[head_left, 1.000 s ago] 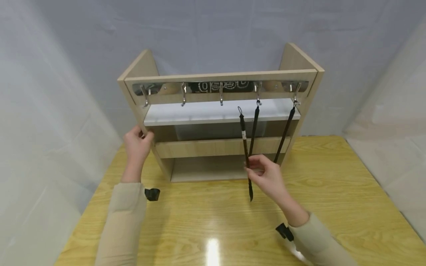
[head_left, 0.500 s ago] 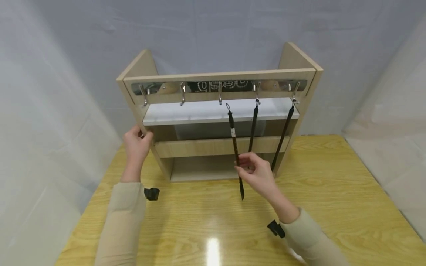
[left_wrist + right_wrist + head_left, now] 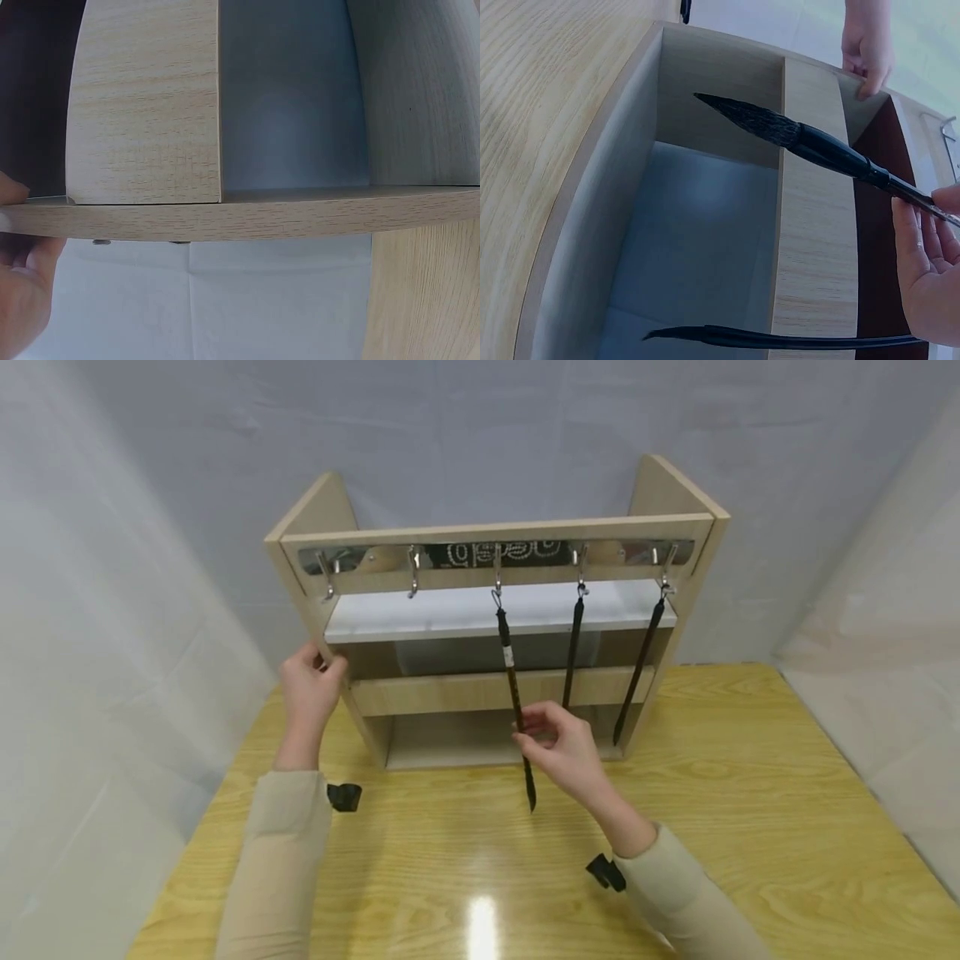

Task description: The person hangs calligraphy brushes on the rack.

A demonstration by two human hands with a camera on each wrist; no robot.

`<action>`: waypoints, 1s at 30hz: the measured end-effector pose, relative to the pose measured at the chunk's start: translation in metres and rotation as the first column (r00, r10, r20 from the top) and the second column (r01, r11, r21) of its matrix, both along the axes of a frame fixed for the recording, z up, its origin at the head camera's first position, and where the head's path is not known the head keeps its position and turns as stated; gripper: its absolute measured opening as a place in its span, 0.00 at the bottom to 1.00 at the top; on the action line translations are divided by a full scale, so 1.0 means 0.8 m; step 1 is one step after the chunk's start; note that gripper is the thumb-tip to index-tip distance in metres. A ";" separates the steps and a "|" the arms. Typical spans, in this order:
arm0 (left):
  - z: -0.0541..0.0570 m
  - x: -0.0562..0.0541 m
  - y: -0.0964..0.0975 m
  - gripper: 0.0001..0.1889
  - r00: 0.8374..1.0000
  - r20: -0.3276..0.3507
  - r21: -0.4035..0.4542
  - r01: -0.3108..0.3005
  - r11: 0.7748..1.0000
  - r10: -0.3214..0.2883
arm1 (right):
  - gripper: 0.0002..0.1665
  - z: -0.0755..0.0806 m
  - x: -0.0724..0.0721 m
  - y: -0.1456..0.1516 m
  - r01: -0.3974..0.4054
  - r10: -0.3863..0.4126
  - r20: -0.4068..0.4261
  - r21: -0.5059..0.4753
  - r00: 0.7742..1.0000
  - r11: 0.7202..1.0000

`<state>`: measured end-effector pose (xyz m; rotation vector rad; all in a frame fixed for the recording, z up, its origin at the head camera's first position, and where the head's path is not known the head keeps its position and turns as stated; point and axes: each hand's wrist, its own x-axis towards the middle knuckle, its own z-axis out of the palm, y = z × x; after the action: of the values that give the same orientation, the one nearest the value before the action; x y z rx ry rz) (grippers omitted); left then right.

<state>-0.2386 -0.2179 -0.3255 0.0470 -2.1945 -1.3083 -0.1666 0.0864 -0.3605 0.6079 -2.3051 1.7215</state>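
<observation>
My right hand (image 3: 558, 747) pinches a dark calligraphy brush (image 3: 513, 685) low on its handle, between thumb and fingers. Its black bristle tip points down, and the loop at its top is by the middle hook (image 3: 498, 581); whether the loop is over the hook I cannot tell. In the right wrist view the brush's pointed bristles (image 3: 754, 120) show large. My left hand (image 3: 311, 685) grips the left side panel of a pale wooden shelf unit (image 3: 450, 693), thumb in front. Two more brushes hang to the right, one brush (image 3: 574, 643) behind my right hand and another brush (image 3: 640, 668) beyond it.
A shiny metal strip (image 3: 622, 553) with several hooks runs along the unit's top front. Two hooks on the left carry nothing. The unit stands on a yellow wood-grain table (image 3: 435, 860), with pale sheeting (image 3: 480, 435) behind and at both sides.
My right hand has carried the brush leftward, from beside the second hook from the right to the middle hook. The left hand stays on the side panel.
</observation>
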 end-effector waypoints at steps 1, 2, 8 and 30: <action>0.000 0.000 0.000 0.07 1.000 -0.002 -0.001 0.001 1.000 -0.001 | 0.14 0.000 0.000 0.000 0.002 -0.002 0.000 -0.001 1.000 1.000; 0.000 -0.001 0.000 0.08 1.000 -0.006 0.001 0.003 1.000 -0.003 | 0.14 -0.001 -0.001 -0.001 0.002 -0.002 0.001 -0.004 1.000 1.000; -0.002 -0.003 0.000 0.08 1.000 -0.028 -0.003 0.006 1.000 -0.007 | 0.14 -0.003 -0.003 -0.002 0.007 -0.007 0.007 -0.015 1.000 1.000; -0.004 -0.007 0.000 0.07 1.000 -0.020 0.029 0.010 1.000 -0.009 | 0.14 0.007 -0.004 -0.004 -0.018 0.019 0.029 -0.039 0.999 0.999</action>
<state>-0.2439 -0.2182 -0.3287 0.0347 -2.1619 -1.3402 -0.1701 0.0835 -0.3548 0.6024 -2.2875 1.7908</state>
